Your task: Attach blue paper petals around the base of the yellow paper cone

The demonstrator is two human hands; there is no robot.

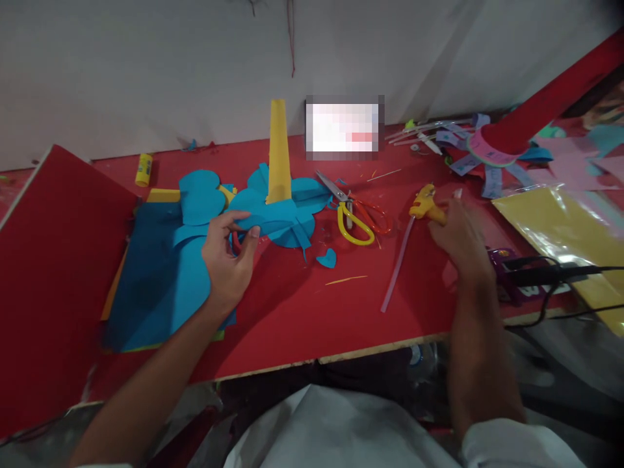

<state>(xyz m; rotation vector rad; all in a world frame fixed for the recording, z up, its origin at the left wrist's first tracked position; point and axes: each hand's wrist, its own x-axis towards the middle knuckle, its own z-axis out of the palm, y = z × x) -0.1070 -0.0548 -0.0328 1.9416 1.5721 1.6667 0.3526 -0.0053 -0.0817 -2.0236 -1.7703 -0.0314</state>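
My left hand (228, 257) is closed, thumb and fingers pinching the edge of a blue paper piece (275, 216) at the front of a blue paper flower (297, 227). A yellow paper strip (279, 149) stands upright from the flower. On the right, my right hand (461, 234) is at the handle of a yellow glue gun (425, 203); its fingers are blurred, so the grip is unclear. A long translucent glue stick (397, 266) extends from the gun toward the table's front. Scissors (355, 211) with yellow and orange handles lie between my hands, near a small blue paper heart (327, 259).
Blue paper sheets (141, 273) and a heart cutout (201, 195) lie left, beside a raised red panel (58, 279). A yellow glue bottle (143, 170) and a pixelated screen (342, 128) are behind. A red cone (550, 97), yellow packet (560, 227) and black cable (575, 276) occupy the right.
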